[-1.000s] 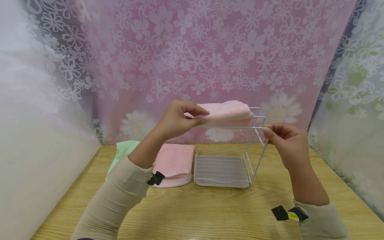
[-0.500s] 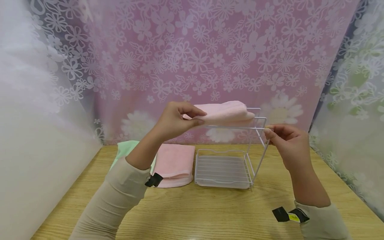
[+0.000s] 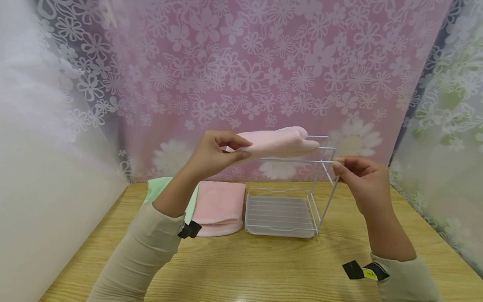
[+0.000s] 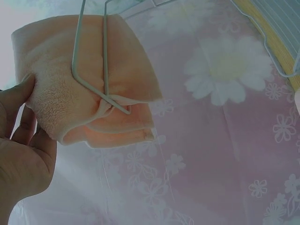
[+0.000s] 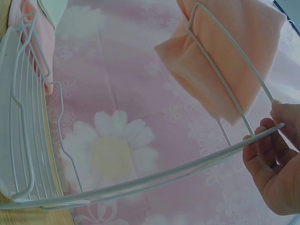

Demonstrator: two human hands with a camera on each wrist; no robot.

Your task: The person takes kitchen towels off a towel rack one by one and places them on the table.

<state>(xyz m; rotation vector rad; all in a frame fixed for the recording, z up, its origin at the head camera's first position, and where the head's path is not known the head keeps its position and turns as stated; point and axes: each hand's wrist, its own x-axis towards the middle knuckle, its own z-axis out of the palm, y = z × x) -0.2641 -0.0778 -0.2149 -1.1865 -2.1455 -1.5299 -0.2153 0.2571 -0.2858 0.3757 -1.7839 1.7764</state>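
Note:
My left hand (image 3: 219,153) pinches the left edge of a folded pink towel (image 3: 277,142), thumb below and fingers above. The towel lies over the top bars of a white wire rack (image 3: 298,161). In the left wrist view, the rack's bars run beneath the towel (image 4: 51,70), and its folded layers hang loose at one end. At the rack's upper right corner, my right hand (image 3: 364,180) pinches the frame between thumb and fingers. The right wrist view shows that hand (image 5: 281,173) at the end of the long upright (image 5: 140,182).
The rack's lower basket (image 3: 279,216) holds a translucent tray and stands on the wooden table (image 3: 264,268). To its left lie a second folded pink towel (image 3: 220,201) and a green cloth (image 3: 158,188), partly behind my left arm. A flowered pink curtain (image 3: 245,63) hangs behind.
My left hand has shifted slightly left, drawing the towel's near edge with it. The folds at the towel's right end have spread a little. My right hand stays on the rack's corner.

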